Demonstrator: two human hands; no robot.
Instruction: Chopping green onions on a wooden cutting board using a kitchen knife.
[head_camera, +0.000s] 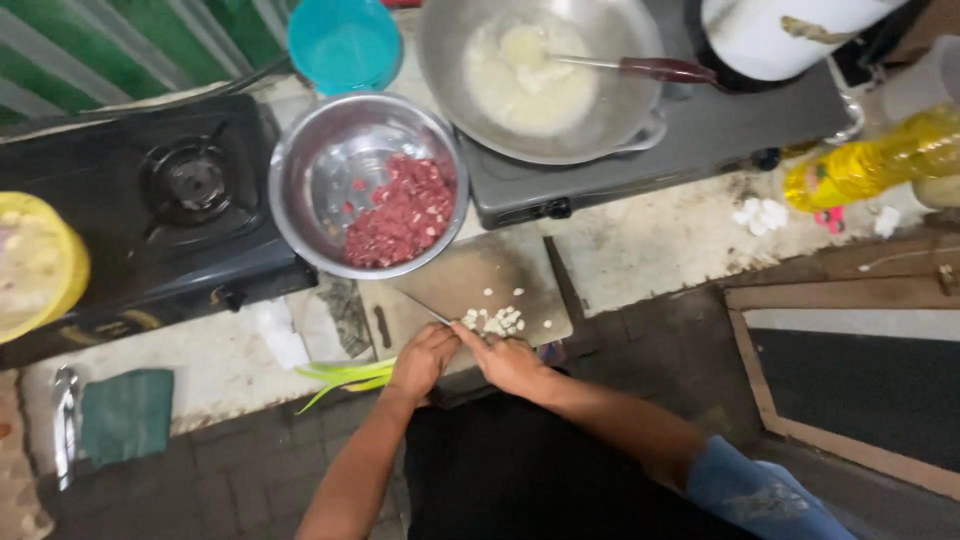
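Now the left hand (420, 358) grips a thin knife (428, 310). The right hand's (508, 362) fingers press together on small, hard, slippery garlic bits (495, 321) on the board (470, 280).

A board (470, 285) lies on the counter (660, 240) before the person, chopped bits (495, 321) on its near edge. Both hands (470, 358) meet at that edge (a blade (425, 308) runs out leftward from them). Behind the board sits a bowl (330, 165) with meat (402, 211) in it, overlapping a stove (170, 200) to the left. Farther back and right, a pan (600, 90) rests on a second stove (700, 135); a bottle (880, 160) lies at far right.
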